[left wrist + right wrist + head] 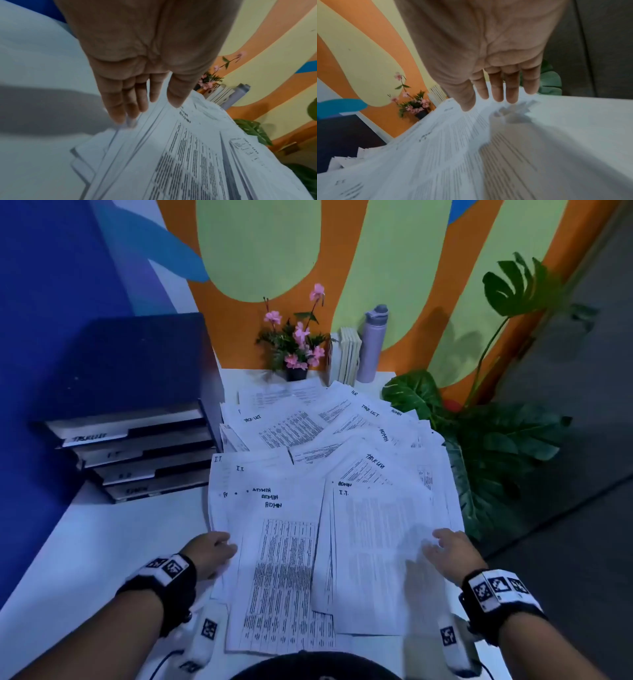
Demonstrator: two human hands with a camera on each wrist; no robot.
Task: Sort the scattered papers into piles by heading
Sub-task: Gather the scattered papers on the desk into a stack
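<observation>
Sorting has not begun: the papers lie fanned across the table, headings mixed. Your left hand and right hand rest flat-fingered at the fan's edges, gripping nothing. Next, likely lift one ADMIN sheet.

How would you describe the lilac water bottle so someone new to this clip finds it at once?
Start at the orange and green painted wall at the far end of the white table. Along its foot stand a pot of pink flowers, a row of upright books, then the lilac water bottle. It is the only smooth, tall cylinder there, with a grey cap, and stands rightmost of the three.
</observation>
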